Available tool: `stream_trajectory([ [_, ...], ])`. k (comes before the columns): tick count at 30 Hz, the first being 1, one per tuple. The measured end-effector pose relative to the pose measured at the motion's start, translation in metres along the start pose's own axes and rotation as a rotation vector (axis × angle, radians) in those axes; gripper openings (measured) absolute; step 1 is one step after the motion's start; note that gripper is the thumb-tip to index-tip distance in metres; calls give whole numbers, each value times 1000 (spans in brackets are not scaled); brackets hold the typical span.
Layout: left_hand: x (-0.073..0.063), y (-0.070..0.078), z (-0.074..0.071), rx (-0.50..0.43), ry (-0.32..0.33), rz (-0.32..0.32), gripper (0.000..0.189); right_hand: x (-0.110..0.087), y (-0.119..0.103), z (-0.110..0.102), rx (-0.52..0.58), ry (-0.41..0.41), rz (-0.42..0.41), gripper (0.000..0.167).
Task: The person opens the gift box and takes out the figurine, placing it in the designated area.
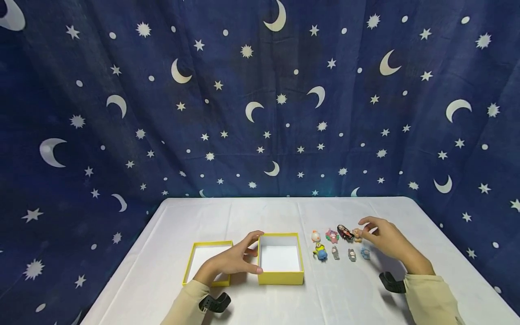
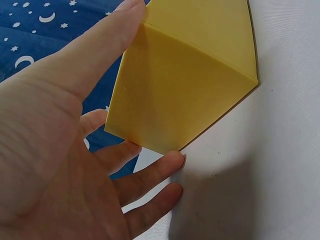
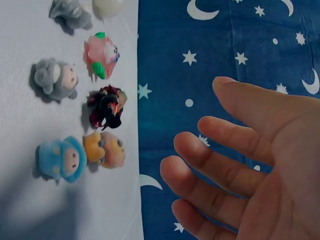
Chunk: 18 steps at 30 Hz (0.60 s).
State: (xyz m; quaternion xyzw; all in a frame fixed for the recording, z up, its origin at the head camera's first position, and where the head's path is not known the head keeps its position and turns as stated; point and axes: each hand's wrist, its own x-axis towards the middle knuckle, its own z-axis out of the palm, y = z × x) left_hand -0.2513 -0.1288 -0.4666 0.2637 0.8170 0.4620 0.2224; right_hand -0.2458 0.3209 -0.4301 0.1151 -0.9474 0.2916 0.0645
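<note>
A yellow box (image 1: 280, 277) with a white inside stands open on the table. At its left side my left hand (image 1: 233, 259) holds it, thumb at the front corner and index finger at the back corner; the left wrist view shows the yellow wall (image 2: 185, 90) between thumb and fingers. My right hand (image 1: 386, 237) hovers at the right end of a group of small figurines, fingers loosely bent and holding nothing. Nearest to it are an orange-brown figurine (image 3: 105, 150) and a light-blue one (image 3: 60, 159). A dark-haired doll figurine (image 3: 106, 107) lies just beyond.
The yellow-rimmed lid (image 1: 191, 262) lies left of the box, partly behind my left hand. Other figurines are a yellow-and-blue one (image 1: 320, 252), a pink-and-green one (image 1: 331, 235), a white round one (image 1: 315, 236) and grey ones (image 1: 351, 255). A starry curtain (image 1: 260, 113) hangs behind the table.
</note>
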Motion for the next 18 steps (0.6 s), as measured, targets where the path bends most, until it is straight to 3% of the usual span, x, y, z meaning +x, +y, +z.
stream_trajectory([
  [10, 1, 3, -1, 6, 4, 14, 100, -7, -12, 0, 22, 6, -7, 32],
  [18, -3, 5, -12, 20, 47, 54, 71, -6, -16, 0, 71, -1, -22, 30],
])
